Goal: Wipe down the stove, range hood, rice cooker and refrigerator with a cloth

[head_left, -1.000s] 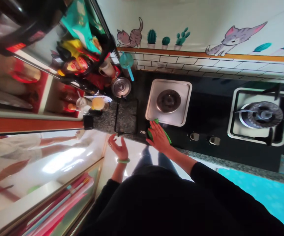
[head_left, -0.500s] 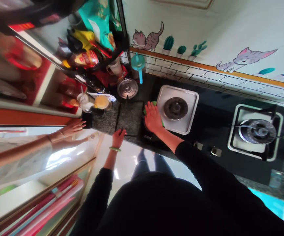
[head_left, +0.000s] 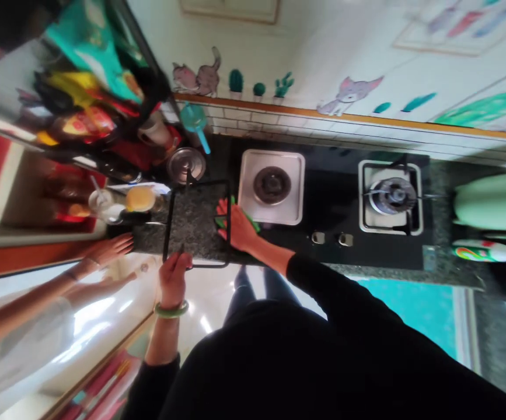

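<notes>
My left hand (head_left: 174, 279) grips the near side of a black square burner grate (head_left: 168, 224), raised and tilted above the granite counter. My right hand (head_left: 240, 229) lies with its fingers spread over a green cloth (head_left: 253, 223), pressing it on the counter edge of the stove. One bar of the grate passes in front of my right fingers. Beside them is the left burner (head_left: 272, 184), bare in its square steel tray (head_left: 295, 211). The cloth is mostly hidden under my palm.
At the right, another burner (head_left: 393, 195) carries its grate. Two knobs (head_left: 318, 237) sit at the stove's front. A steel lid (head_left: 186, 165), an orange-lidded jar (head_left: 140, 199) and a turquoise jug (head_left: 194, 118) stand left. Another person's hand (head_left: 111, 247) rests at the counter's left end.
My view has swung to the right. My left hand has lifted the grate closer to me, and my right hand has slid left with the green cloth, off the burner tray's edge.
</notes>
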Demonstrator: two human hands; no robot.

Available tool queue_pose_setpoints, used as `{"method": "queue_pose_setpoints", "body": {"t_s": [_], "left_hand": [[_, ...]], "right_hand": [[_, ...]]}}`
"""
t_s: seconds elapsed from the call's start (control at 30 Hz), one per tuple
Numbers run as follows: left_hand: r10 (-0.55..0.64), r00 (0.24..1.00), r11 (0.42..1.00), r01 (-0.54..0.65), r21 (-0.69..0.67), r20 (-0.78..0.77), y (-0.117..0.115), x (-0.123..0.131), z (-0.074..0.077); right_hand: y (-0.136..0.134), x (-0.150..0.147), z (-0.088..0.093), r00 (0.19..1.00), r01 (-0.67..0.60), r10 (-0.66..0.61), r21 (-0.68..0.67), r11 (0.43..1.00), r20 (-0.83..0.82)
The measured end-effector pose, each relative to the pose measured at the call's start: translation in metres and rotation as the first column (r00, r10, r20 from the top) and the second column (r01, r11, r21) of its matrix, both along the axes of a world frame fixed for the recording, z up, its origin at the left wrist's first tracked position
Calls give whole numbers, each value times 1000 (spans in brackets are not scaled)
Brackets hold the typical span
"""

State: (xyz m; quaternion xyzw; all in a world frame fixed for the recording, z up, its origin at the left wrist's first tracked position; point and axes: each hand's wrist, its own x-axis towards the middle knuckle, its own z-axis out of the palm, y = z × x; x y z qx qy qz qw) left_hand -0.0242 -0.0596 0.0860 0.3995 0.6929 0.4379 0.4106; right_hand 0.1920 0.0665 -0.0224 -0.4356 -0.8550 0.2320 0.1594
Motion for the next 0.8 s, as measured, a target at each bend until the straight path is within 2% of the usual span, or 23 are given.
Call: {"method": "queue_pose_setpoints", "body": {"t_s": [0.07, 0.13, 0.27, 0.4, 0.53, 0.63, 0.8], "left_hand": [[-64, 997, 997, 67, 48, -49, 22, 22, 3], [-131, 984, 987, 142, 78, -123, 45, 49, 2], [-216, 953, 969, 236, 72, -214, 84, 110, -8], [-266, 922, 961, 276, -3, -280, 105, 162, -23], [-274, 887, 959, 280, -38, -371, 114, 190, -34], [-290, 851, 952, 303, -42, -439, 118, 199, -44], [-303, 829, 943, 331, -24, -470, 123, 211, -61]], "right_hand": [[-49, 28, 4, 999, -45, 45, 11, 999, 13], [-84, 68, 4, 998, 46, -47, 32, 998, 40], [-132, 154, -4, 943, 316, -324, 96, 944, 79], [-169, 209, -17, 912, 395, -405, 130, 910, 70], [-192, 245, -29, 918, 388, -396, 137, 912, 36], [-200, 266, -33, 879, 472, -476, 132, 872, 0], [-195, 273, -20, 826, 564, -564, 35, 825, -9]]}}
